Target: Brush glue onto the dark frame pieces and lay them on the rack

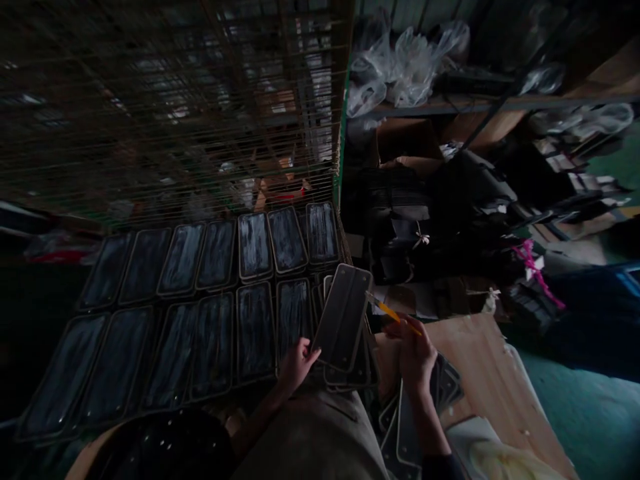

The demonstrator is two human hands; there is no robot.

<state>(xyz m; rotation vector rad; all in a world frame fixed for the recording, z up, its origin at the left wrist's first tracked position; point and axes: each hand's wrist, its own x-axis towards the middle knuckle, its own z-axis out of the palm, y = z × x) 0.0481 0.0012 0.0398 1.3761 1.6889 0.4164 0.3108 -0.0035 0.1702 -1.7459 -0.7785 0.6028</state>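
Observation:
My left hand [296, 363] grips the lower edge of a dark rectangular panel [344, 315] with rounded corners and a pale rim, held tilted above a small stack of like panels [350, 377]. My right hand [416, 353] is closed on a thin brush with a yellow handle [393, 313]; its tip is at the panel's right edge. To the left, two rows of several similar panels [215, 313], streaked with whitish coating, lie flat on a wire rack.
A tall wire-mesh cage [175, 107] rises behind the rows. Cluttered shelves with clear plastic bags [405, 60] and cardboard boxes [405, 143] fill the right. A plywood board [480, 373] lies under my right arm, with more panels [400, 433] at its near edge.

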